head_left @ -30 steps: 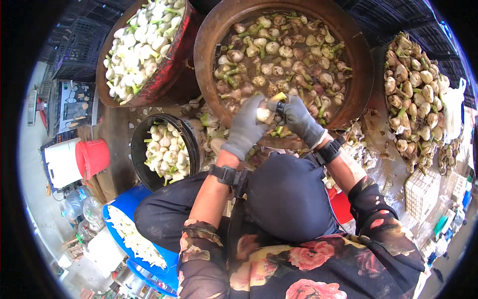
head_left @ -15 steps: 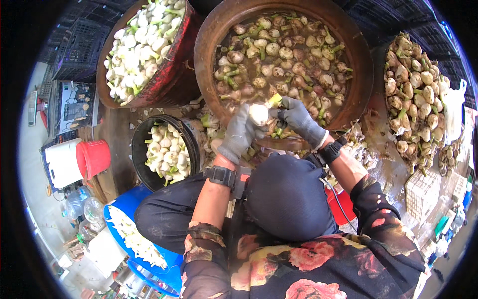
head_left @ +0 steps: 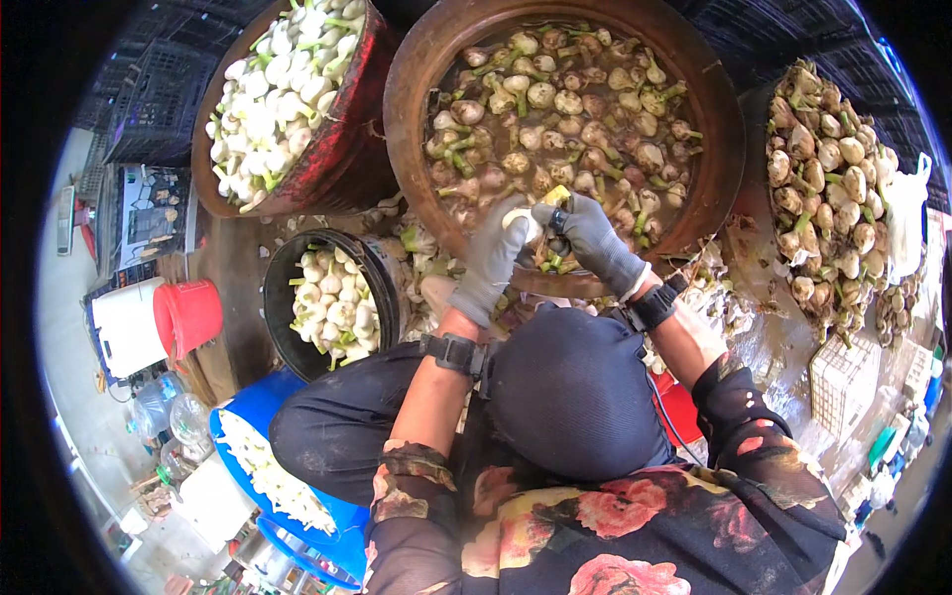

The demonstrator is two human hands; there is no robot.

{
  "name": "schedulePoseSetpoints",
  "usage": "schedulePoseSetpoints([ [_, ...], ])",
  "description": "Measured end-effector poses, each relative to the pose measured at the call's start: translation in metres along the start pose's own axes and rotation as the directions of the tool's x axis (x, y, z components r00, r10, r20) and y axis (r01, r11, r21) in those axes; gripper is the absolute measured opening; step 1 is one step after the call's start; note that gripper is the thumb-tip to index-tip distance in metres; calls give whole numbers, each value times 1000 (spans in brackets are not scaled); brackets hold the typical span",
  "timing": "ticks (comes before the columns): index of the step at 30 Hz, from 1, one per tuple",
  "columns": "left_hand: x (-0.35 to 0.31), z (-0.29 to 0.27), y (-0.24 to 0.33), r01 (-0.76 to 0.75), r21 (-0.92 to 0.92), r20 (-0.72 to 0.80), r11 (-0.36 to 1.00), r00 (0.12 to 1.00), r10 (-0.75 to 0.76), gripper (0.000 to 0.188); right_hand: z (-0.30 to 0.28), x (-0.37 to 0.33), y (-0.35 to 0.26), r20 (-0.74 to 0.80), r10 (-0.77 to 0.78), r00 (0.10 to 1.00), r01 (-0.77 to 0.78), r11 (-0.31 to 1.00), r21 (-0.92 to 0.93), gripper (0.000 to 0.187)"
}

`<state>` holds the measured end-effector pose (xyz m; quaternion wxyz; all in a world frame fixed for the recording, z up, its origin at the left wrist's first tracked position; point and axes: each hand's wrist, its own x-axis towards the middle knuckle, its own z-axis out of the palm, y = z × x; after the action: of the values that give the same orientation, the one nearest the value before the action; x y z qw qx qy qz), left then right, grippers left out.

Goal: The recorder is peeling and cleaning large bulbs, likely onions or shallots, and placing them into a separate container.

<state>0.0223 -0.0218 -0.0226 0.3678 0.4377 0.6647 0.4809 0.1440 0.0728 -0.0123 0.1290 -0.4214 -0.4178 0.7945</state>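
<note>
Both gloved hands meet over the near rim of a rusty round basin (head_left: 416, 213), where unpeeled garlic bulbs (head_left: 568, 102) float in murky water. My left hand (head_left: 489, 260) is closed round a peeled white garlic bulb (head_left: 529, 226), mostly covered by the fingers. At the bulb's yellow-green stem (head_left: 557, 195), my right hand (head_left: 598, 246) is closed, thumb and fingers pinched together. A small dark object sits at the right fingers, too small to make out.
White garlic fills a red tub (head_left: 372, 119) and a black bucket (head_left: 272, 288) at left. A blue container (head_left: 347, 516) holds pale trimmings. Unwashed garlic (head_left: 828, 188) is heaped at right above a white crate (head_left: 843, 387). Peelings (head_left: 699, 307) litter the floor beside the basin.
The left fingers have come up over the garlic bulb, hiding more of it. My right hand has shifted slightly left and down along the stem.
</note>
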Motion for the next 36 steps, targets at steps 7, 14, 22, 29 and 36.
schedulePoseSetpoints([
  [7,-3,3,5,117,-144,66,983,992,-108,53,-5,0,7,-28,8,1000,-6,998,60,17],
  [14,-2,7,10,88,-71,74,994,994,-82,54,-11,4,9,-41,22,999,-22,1000,0,15],
  [22,5,-4,-1,560,-647,280,518,806,-522,53,-15,3,9,76,-75,994,88,979,-182,10],
  [29,15,-6,-2,358,-386,192,850,933,-305,55,-25,13,16,169,-653,739,590,504,-631,23],
  [36,11,-13,4,355,-383,19,853,926,-377,51,-28,-7,1,323,-402,857,513,722,-463,19],
])
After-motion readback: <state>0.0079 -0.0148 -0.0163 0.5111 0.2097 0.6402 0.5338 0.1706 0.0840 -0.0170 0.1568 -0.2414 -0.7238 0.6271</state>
